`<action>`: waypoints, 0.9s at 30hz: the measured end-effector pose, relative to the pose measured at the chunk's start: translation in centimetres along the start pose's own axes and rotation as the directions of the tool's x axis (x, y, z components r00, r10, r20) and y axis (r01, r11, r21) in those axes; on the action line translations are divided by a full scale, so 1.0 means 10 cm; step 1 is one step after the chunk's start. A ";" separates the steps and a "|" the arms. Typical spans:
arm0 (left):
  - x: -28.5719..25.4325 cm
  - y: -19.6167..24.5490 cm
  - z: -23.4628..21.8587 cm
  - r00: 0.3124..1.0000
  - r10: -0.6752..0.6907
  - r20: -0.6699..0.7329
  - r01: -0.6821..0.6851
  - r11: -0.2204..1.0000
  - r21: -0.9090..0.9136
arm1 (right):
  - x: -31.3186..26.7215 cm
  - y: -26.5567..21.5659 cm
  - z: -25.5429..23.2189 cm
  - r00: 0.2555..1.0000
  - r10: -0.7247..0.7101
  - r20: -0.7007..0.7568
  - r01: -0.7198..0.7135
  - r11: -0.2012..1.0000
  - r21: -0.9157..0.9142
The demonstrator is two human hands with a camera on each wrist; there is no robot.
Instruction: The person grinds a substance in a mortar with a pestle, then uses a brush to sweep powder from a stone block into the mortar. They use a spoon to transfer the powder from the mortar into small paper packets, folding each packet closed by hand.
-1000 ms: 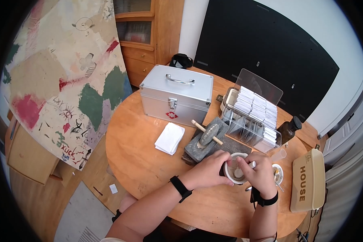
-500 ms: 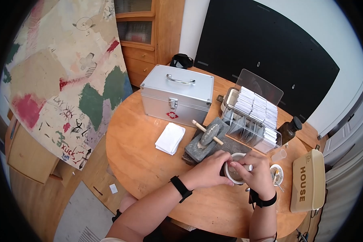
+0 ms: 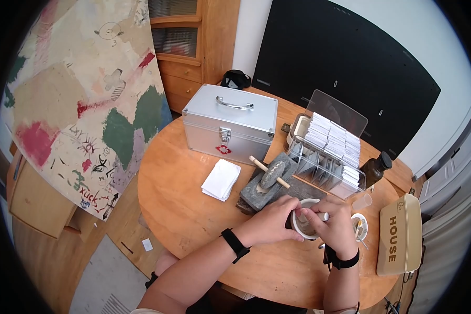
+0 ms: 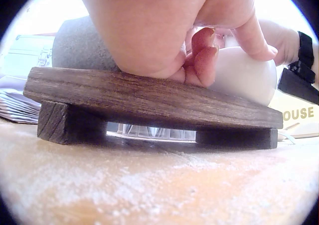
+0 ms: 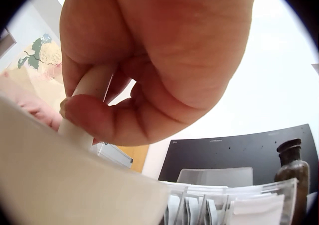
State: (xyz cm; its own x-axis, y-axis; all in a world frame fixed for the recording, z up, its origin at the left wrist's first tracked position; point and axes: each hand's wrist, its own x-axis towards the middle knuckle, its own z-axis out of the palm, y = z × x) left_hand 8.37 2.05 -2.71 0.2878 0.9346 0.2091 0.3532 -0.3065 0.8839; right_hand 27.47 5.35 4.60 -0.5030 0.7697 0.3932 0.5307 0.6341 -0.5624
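A white mortar [image 4: 244, 75] stands on a dark wooden board [image 4: 149, 98] on short feet. My left hand [image 3: 269, 219] holds the mortar from its left side, fingers curled against its wall. My right hand [image 3: 337, 227] grips a white pestle [image 5: 94, 85] whose lower end reaches into the mortar, over greyish contents that the fingers partly hide. Just beyond the left hand, a grey stone block [image 3: 259, 194] bears a stone wheel [image 3: 271, 175] with a wooden rod through it.
Behind stand a silver first-aid case [image 3: 227, 123] and a clear box of white packets [image 3: 329, 138]. A stack of white papers [image 3: 221, 179] lies left. On the right are a brown bottle [image 3: 374, 170], a plastic cup [image 3: 361, 202], a small white dish [image 3: 363, 222] and a beige HOUSE box [image 3: 400, 234].
The right hand and the pestle have shifted slightly, with the pestle's top lower and a little further left. The left hand keeps its hold on the mortar.
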 end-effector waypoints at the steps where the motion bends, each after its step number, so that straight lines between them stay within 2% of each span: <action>1: 0.00 0.00 0.00 1.000 0.000 0.000 0.000 1.000 0.000 | 0.00 -0.02 -0.01 1.000 0.002 0.029 -0.004 0.999 0.044; 4: 0.00 -0.01 0.01 1.000 0.025 -0.010 -0.025 1.000 -0.009 | -0.01 -0.01 -0.06 0.994 0.024 0.104 -0.028 0.999 0.037; 8: 0.00 -0.01 0.00 1.000 0.000 0.005 0.000 1.000 -0.017 | -0.03 0.04 -0.06 0.991 0.084 0.108 -0.087 0.996 0.020; 10: 0.00 -0.01 0.00 1.000 -0.009 0.013 0.009 1.000 -0.019 | -0.03 0.07 -0.04 0.992 0.126 -0.013 -0.127 0.989 -0.077; 13: 0.00 0.00 -0.01 1.000 -0.011 0.019 0.011 1.000 -0.022 | -0.01 0.08 -0.03 0.994 0.100 -0.046 -0.104 0.990 -0.095; 14: -0.01 0.00 -0.01 1.000 0.004 0.010 -0.003 1.000 -0.021 | 0.00 0.07 -0.02 0.994 0.100 -0.047 -0.104 0.990 -0.095; 16: 0.00 -0.01 0.01 1.000 0.019 0.002 -0.019 1.000 -0.020 | 0.00 0.03 0.01 0.999 0.028 -0.024 -0.028 0.999 0.016; 20: 0.00 -0.01 0.01 0.999 0.032 -0.020 -0.032 0.999 0.003 | 0.00 0.01 -0.01 0.999 0.027 0.036 -0.029 0.999 0.039; 23: 0.00 0.00 0.01 1.000 0.023 -0.013 -0.023 1.000 -0.012 | -0.01 0.00 -0.05 0.995 0.051 0.080 -0.057 0.996 0.074; 25: 0.00 0.01 0.00 1.000 0.019 -0.011 -0.019 1.000 -0.017 | -0.01 -0.01 -0.07 0.988 0.116 0.101 -0.121 0.992 0.045; 27: 0.00 0.03 -0.02 0.999 -0.028 0.021 0.029 0.999 -0.024 | -0.03 0.06 -0.04 0.991 0.127 0.048 -0.127 0.992 0.012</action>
State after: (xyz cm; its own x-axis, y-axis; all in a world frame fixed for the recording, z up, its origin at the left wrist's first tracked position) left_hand 8.29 1.96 -2.36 0.2958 0.9390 0.1753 0.3400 -0.2750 0.8993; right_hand 28.23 5.58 4.43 -0.4639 0.8393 0.2835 0.5819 0.5300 -0.6168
